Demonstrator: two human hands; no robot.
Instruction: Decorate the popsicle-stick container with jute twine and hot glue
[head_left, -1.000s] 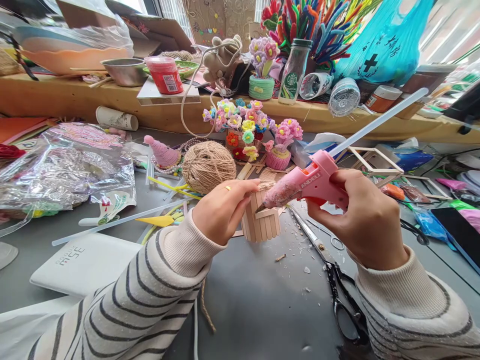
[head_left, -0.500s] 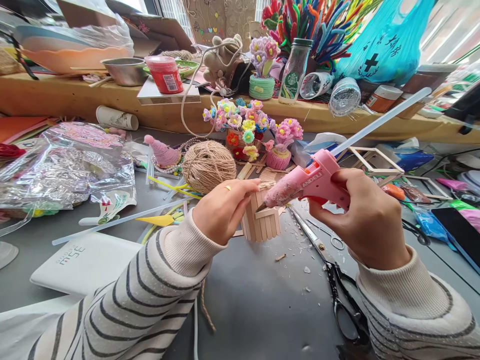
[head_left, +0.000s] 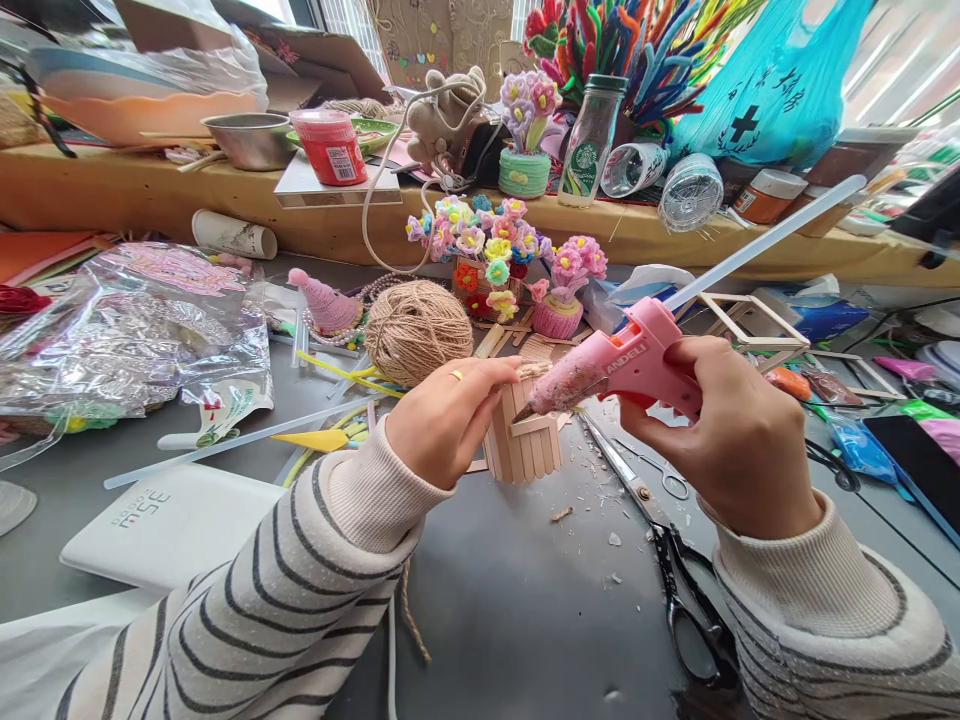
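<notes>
Round pale-green ridged pot (head_left: 523, 177) contains lilac and pink fuzzy flowers (head_left: 529, 102). Right hand (head_left: 739, 435) clasps pink plastic glue gun (head_left: 645, 362); left hand (head_left: 441, 422) pinches pale wooden-stick structure (head_left: 529, 458).

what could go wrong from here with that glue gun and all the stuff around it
The pink glue gun, in the right hand, points toward the left hand; a slip might burn that hand if the gun is hot. Excess glue could smear the wooden-stick piece. The large scissors lie beside the right sleeve, which might knock them.
</notes>
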